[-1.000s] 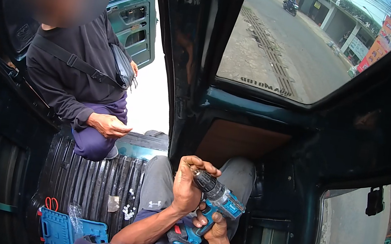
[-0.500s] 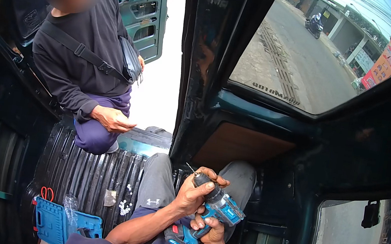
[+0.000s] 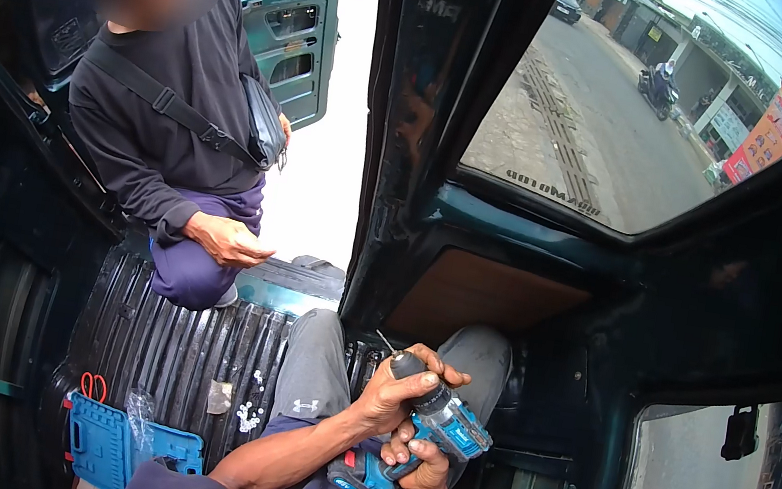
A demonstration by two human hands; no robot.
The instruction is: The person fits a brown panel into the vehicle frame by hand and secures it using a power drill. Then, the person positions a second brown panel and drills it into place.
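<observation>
A blue and black cordless drill (image 3: 450,427) lies across my lap, its thin bit pointing up and to the left. My left hand (image 3: 395,387) is wrapped round the black chuck end, fingers curled over it. Around the drill's handle, just above the battery (image 3: 361,478), my right hand (image 3: 417,459) is closed. Both hands are between my knees, in front of my body. Part of the handle is hidden behind the fingers.
Another person (image 3: 178,112) in a dark top kneels at the open door at left. On the ribbed floor (image 3: 182,355) lie a blue tool case (image 3: 98,444), red-handled scissors (image 3: 94,386), small white pieces (image 3: 248,416) and a clear plastic bag (image 3: 142,425).
My left hand has turned slightly on the chuck, and the drill has shifted a little to the right. Outside the window, a motorcycle has come nearer and a car has appeared.
</observation>
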